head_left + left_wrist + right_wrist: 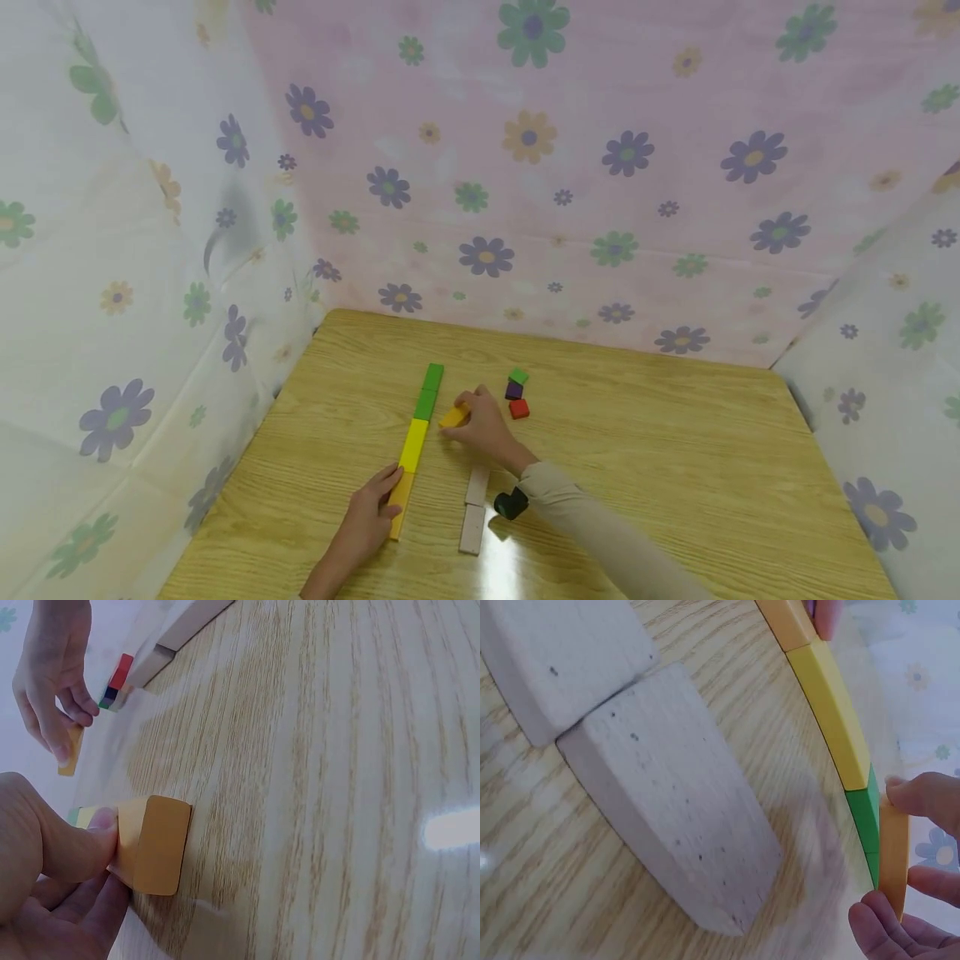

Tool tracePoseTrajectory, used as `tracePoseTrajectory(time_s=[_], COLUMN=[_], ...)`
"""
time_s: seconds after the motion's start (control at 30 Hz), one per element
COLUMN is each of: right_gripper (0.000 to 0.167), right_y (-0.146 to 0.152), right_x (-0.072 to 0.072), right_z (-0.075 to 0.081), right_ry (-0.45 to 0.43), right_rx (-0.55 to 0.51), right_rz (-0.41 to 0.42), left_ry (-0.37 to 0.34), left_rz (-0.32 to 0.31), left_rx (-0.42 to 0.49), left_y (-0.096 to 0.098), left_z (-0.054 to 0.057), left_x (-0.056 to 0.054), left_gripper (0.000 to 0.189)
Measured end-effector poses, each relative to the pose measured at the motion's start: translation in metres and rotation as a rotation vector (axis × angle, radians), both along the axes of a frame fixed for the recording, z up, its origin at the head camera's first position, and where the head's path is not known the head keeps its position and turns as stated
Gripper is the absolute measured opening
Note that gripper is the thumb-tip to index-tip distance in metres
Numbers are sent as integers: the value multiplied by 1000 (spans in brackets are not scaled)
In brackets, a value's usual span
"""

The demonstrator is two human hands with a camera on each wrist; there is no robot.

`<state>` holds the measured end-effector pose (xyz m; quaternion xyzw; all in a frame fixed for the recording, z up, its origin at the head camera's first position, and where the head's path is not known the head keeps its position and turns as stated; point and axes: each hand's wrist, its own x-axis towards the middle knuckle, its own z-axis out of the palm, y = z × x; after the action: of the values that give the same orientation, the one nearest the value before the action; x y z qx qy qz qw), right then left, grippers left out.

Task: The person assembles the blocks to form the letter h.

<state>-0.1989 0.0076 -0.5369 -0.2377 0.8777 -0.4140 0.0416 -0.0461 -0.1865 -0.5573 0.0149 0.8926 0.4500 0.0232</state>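
A straight row of flat blocks runs away from me: an orange block [402,498] nearest, then a yellow block [413,446] and green blocks [429,393] at the far end. My left hand [363,517] pinches the orange block of the row, thumb on one side and fingers on the other. To the right of the row, my right hand [487,427] holds another orange block [453,417] between thumb and fingers. In the right wrist view this held orange block [893,855] stands on end in the grip and overlaps the green blocks.
Two pale wooden blocks [472,529] lie end to end right of the row, beside a dark green curved piece [511,503]. Farther back are small red [519,408], dark purple [513,390] and green [518,376] pieces. Flowered cloth [487,208] surrounds the table.
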Motion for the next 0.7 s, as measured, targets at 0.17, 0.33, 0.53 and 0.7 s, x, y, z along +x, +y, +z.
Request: tracePoseTrajectory(time_s=[0.17, 0.33, 0.53, 0.7], right_gripper=[44, 46, 45, 48], right_y=[-7, -13, -17, -15], right_x=[3, 7, 10, 9], right_z=[-3, -1, -4, -3], right_ry=[-12, -23, -37, -42], right_rx=[17, 51, 154, 157], right_rz=[-33, -62, -48, -18], left_ry=[-3, -8, -24, -13], left_rz=[2, -1, -6, 1], left_rx=[6, 9, -17, -19], left_y=[0, 1, 1, 1], left_z=[0, 0, -1, 0], left_x=[0, 0, 1, 0], left_gripper=[56, 56, 55, 56])
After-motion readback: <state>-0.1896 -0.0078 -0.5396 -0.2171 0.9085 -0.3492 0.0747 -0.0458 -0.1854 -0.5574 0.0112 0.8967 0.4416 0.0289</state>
